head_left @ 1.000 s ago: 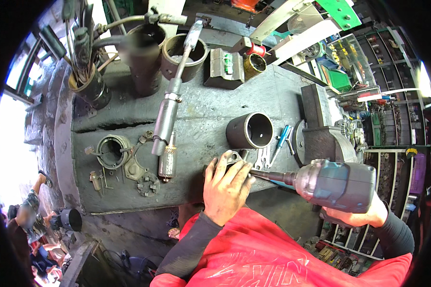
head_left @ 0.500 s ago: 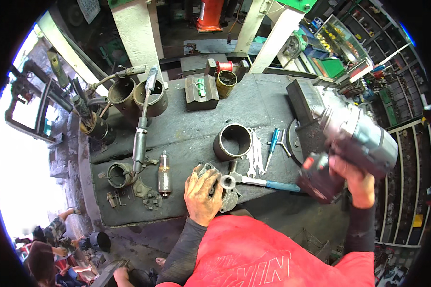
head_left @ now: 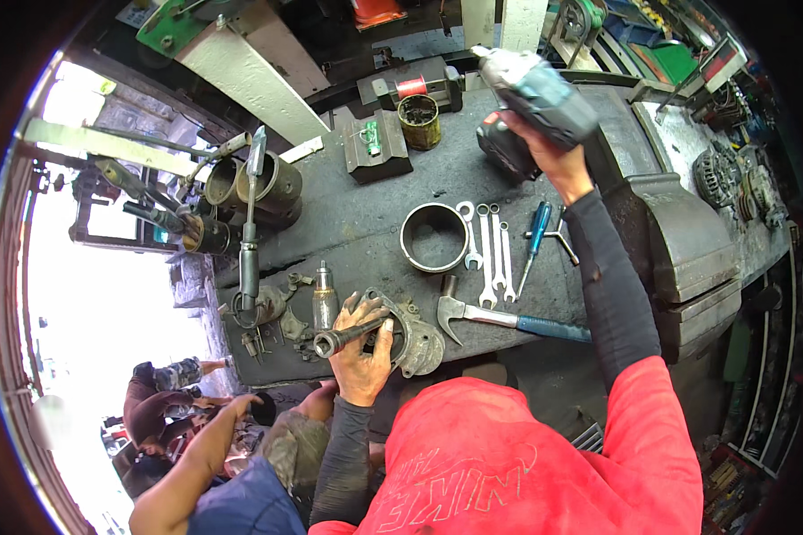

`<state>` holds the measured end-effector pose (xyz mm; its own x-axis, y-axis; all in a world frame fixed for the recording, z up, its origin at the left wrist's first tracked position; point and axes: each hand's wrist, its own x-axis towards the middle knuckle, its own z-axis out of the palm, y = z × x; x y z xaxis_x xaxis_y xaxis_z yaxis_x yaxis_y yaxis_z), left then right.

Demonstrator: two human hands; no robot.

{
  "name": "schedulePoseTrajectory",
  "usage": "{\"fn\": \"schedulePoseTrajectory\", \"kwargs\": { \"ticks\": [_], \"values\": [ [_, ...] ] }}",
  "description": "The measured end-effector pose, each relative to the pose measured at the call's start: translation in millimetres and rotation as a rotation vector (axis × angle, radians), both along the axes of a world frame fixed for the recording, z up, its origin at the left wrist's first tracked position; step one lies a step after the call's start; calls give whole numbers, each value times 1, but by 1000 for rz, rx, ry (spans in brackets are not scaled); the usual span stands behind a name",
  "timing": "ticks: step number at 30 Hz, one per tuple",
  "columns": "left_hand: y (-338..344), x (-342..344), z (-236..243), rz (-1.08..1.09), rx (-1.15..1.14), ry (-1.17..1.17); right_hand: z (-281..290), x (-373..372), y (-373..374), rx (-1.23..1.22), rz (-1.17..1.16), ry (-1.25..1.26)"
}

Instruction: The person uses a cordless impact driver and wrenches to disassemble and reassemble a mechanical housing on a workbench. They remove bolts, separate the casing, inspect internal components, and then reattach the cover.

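Observation:
Near the bench's front edge, my left hand (head_left: 362, 364) is closed around a dark socket on a long extension bar (head_left: 336, 341), with its fingers on a grey cast metal housing (head_left: 420, 348). Farther back at the right, my right hand (head_left: 555, 159) grips a grey and black cordless impact wrench (head_left: 544, 100), raised toward the rear of the bench. Between my hands lie a claw hammer with a blue handle (head_left: 535, 326), several combination wrenches (head_left: 484, 259), a blue screwdriver (head_left: 538, 232) and a dark metal cylinder (head_left: 434, 260). An armature (head_left: 323, 299) stands left of the housing.
Steel bench (head_left: 348, 227) with pipes and tool cans (head_left: 207, 234) at left, a metal block (head_left: 375, 160) and tin (head_left: 419, 120) behind, a large vise (head_left: 687, 254) at right. Two co-workers are at lower left, the nearer in a blue shirt (head_left: 241, 499).
The impact wrench has lifted off the housing and moved to the back of the bench. The extension bar is now apart from it, in my left hand. A nearer co-worker has come into view.

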<state>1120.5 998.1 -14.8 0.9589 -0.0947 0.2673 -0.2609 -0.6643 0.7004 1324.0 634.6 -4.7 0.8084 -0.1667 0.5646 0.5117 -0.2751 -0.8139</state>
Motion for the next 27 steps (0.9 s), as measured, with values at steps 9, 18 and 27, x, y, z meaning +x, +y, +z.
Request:
{"fn": "schedulePoseTrajectory", "kwargs": {
  "ticks": [9, 18, 27],
  "values": [
    [-9, -1, 5, 45, 43, 7, -43, 28, -14, -88, 27, 106],
    [-10, -1, 2, 28, 20, -61, -34, 15, -26, 192, 48, 374],
    [-8, -1, -1, 24, -3, -83, -43, 12, -25, 79, -152, 415]
  ]
}}
